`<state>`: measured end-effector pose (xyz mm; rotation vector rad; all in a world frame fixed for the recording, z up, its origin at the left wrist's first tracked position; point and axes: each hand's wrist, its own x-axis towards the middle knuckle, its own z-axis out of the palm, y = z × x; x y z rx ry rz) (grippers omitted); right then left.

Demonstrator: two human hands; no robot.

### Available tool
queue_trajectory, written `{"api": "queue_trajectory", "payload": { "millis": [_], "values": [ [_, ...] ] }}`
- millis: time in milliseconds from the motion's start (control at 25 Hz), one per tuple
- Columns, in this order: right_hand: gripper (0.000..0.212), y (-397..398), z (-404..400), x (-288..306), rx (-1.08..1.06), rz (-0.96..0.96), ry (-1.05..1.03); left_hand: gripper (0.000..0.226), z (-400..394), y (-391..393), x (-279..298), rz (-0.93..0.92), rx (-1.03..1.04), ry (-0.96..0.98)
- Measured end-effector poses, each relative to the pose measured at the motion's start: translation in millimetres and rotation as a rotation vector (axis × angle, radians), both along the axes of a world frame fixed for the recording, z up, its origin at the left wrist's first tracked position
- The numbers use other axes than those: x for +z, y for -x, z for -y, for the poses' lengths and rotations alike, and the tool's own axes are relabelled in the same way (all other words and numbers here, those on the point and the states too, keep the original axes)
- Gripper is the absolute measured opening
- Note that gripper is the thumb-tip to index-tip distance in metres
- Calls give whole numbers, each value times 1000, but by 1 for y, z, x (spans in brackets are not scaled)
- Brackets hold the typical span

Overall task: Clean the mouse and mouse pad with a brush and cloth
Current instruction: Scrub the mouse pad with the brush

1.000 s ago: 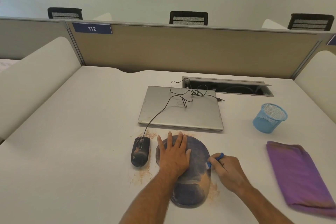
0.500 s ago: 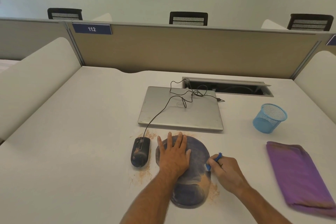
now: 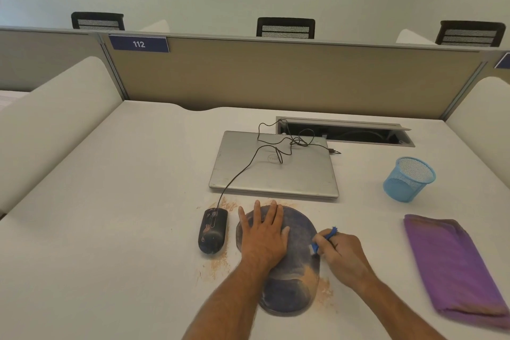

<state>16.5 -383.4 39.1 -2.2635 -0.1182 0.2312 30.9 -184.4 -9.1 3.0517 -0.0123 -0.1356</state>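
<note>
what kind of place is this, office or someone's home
Most likely a shared open-plan office. The desk is fenced by a partition carrying a numbered seat tag, 112, and office chair backs line the far side below a slogan printed on the wall.

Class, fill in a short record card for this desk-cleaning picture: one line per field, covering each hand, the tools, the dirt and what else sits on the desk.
Left hand: left hand pressed flat on the mouse pad, fingers straight
Right hand: right hand grips a blue brush at the pad's right edge
Mouse: mouse left of the pad, wired, dusty
Dirt: orange-brown powder around mouse and pad
Cloth: purple cloth folded at right, untouched
Other: closed laptop behind the pad; blue mesh cup
</note>
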Motion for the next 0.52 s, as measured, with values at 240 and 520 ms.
{"api": "queue_trajectory", "payload": {
  "millis": [240,520],
  "values": [
    [36,2,-2,0,30,-16,8,65,0,0,-1,-1,4,2],
    [36,6,-3,0,38,-34,-3,65,0,0,-1,1,2,3]
  ]
}}
